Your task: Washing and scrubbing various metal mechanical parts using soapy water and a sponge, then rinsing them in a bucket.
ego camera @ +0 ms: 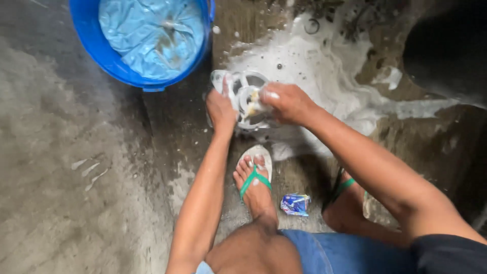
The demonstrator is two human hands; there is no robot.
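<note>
**Scrubbing a white part on wet concrete**

The left hand (221,109) reaches forward, fingers closed on the rim of the round white part (247,101), propping it up. The right hand (287,101) clutches a sponge (255,104) against its centre. The part sits between both hands, near a blue bucket (101,50), amid suds (314,66).

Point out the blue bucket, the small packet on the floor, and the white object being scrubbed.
Bucket (89,40): head view, on its blue left wall.
Packet (295,204): head view, on the middle of the crumpled blue wrapper.
White object (245,91): head view, on its spoked face between the two hands.
</note>
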